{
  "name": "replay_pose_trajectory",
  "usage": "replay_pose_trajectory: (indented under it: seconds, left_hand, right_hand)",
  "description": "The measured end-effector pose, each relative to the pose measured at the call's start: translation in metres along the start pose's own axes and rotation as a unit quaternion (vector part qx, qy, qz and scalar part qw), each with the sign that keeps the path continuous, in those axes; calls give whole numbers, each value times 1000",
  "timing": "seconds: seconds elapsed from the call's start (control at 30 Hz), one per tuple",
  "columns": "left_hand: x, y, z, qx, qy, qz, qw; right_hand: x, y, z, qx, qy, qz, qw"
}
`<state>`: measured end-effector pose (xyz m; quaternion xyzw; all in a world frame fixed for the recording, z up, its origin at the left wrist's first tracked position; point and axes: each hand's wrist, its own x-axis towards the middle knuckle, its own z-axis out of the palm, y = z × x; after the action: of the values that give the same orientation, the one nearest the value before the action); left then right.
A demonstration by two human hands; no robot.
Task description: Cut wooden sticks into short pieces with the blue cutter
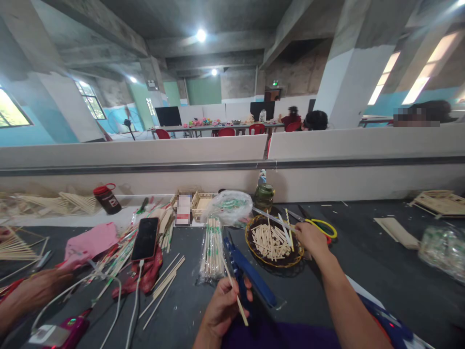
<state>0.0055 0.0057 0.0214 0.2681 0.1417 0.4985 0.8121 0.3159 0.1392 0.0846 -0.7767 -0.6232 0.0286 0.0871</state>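
Note:
In the lower middle, my left hand [225, 303] pinches a thin wooden stick [241, 310] that slants up and away. A long blue tool [254, 275] lies just beyond this hand. At the right rim of a woven basket [250, 248], my right hand [315, 238] is closed, its fingertips partly hidden. A narrow silvery strip [271, 217] runs across the basket to these fingers; whether they grip it I cannot make out. Short cut wooden sticks [268, 241] fill the basket. Scissors with yellow handles [329, 227] lie right behind my right hand.
A plastic-wrapped bundle of sticks [211, 252] lies left of the basket. Farther left are loose sticks [169, 278], a phone [145, 238] on a white cable and another person's hand [39, 291]. A green jar [264, 195] stands behind, before a low partition [203, 150].

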Motion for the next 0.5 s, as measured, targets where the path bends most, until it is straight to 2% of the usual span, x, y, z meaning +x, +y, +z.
replay_pose_trajectory:
  seconds: [0.1,0.17,0.2,0.23,0.3,0.37,0.43,0.5]
  left_hand:
    - [1,0,2,4,12,0,1000]
    - [2,1,5,8,22,-2,1000]
    - [2,2,6,12,28,-2,1000]
    - [3,2,7,18,36,-4,999]
    - [4,4,8,38,59,-7,998]
    - [5,5,9,72,86,-9,994]
    - [5,7,10,113,109,-9,988]
    - [5,8,10,151,123,-5,981]
  right_hand:
    - [-13,1,-11,55,12,0,998]
    - [-32,-9,-16,190,3,-20,982]
    - [-45,-18,-18,305,-27,-43,951]
    - [-60,-27,-19,411,-79,-62,906]
    - [-90,-49,-20,576,-209,-93,785]
    - [-115,-68,-18,669,-290,-106,676]
    - [-132,-81,-17,722,-322,-113,602]
    - [-139,-87,-16,748,-338,-118,559]
